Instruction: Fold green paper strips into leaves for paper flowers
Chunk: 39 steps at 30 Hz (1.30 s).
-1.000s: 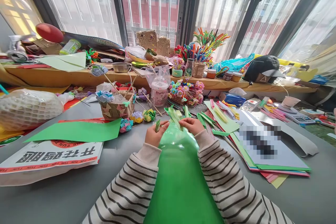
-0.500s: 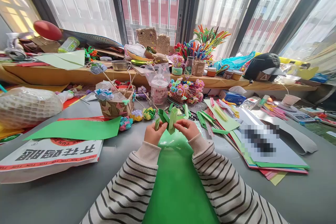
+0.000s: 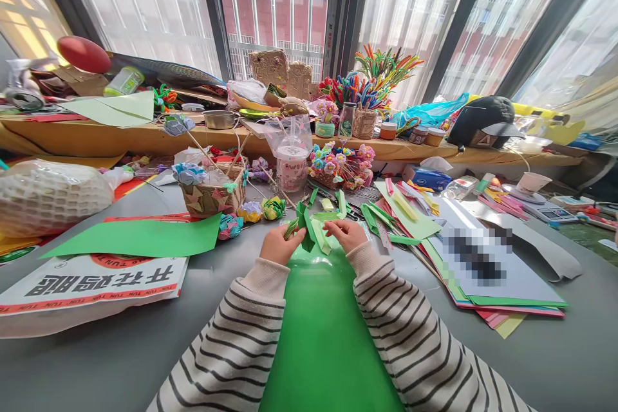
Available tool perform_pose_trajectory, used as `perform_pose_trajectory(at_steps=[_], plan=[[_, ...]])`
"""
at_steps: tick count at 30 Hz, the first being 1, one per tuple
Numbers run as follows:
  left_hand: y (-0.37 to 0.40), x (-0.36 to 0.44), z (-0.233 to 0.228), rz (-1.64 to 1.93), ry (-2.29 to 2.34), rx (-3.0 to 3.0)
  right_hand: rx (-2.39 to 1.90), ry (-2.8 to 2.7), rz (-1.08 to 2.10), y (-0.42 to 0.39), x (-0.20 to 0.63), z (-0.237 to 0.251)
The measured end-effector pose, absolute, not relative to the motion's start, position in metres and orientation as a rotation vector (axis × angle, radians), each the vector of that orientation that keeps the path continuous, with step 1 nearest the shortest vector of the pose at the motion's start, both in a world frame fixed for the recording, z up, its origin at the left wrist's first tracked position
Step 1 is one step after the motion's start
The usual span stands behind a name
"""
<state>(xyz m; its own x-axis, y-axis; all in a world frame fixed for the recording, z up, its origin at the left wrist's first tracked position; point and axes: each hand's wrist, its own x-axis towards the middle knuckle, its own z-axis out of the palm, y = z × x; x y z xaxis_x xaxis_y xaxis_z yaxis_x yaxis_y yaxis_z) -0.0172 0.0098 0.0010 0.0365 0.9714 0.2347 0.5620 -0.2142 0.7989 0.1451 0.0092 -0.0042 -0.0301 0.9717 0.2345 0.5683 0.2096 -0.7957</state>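
Note:
My left hand (image 3: 280, 243) is closed around a folded green paper piece (image 3: 305, 226), with dark green folds standing up beyond the thumb. A light green folded paper strip (image 3: 320, 235) leans against it on the right, its lower end pointing down. My right hand (image 3: 346, 235) is just to the right, thumb and fingers pinched close to the light green strip. Whether anything sits between those fingertips is hidden. Both hands are over a glossy green surface (image 3: 333, 328) that runs toward me.
Loose green folded strips (image 3: 371, 220) lie to the right of the hands. A stack of coloured paper (image 3: 502, 257) is further right. At left are a green sheet (image 3: 140, 236) and a printed bag (image 3: 96, 286). Behind stand a woven basket (image 3: 212, 199) and a lidded cup (image 3: 292, 170).
The light green strip has tilted and dropped lower. My right fingertips have come slightly away from it. My left hand has shifted a little left, still holding the green paper.

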Motion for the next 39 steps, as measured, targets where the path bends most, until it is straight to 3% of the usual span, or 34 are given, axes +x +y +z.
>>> perform_pose_trajectory(at_steps=[4,19,24,26,28,32,39], plan=[[0.007,-0.014,0.001,0.929,1.474,1.992,-1.263,-1.674,0.832,0.008,0.137,-0.004],[0.005,-0.012,0.002,0.788,1.475,2.159,-1.277,-1.585,0.876,0.008,0.129,-0.009],[0.01,-0.018,0.004,0.728,1.563,2.159,-1.512,-1.596,0.578,0.018,0.167,0.001],[0.011,-0.02,0.006,0.634,1.574,2.135,-1.833,-1.541,0.148,0.023,0.191,0.003],[0.012,-0.022,0.007,0.543,1.58,2.104,-2.062,-1.497,-0.022,0.028,0.212,0.002],[0.012,-0.023,0.007,0.486,1.596,2.081,-2.296,-1.503,0.028,0.034,0.229,-0.004],[0.009,-0.022,0.01,0.63,1.618,2.014,-2.324,-1.518,0.05,0.036,0.224,-0.006]])
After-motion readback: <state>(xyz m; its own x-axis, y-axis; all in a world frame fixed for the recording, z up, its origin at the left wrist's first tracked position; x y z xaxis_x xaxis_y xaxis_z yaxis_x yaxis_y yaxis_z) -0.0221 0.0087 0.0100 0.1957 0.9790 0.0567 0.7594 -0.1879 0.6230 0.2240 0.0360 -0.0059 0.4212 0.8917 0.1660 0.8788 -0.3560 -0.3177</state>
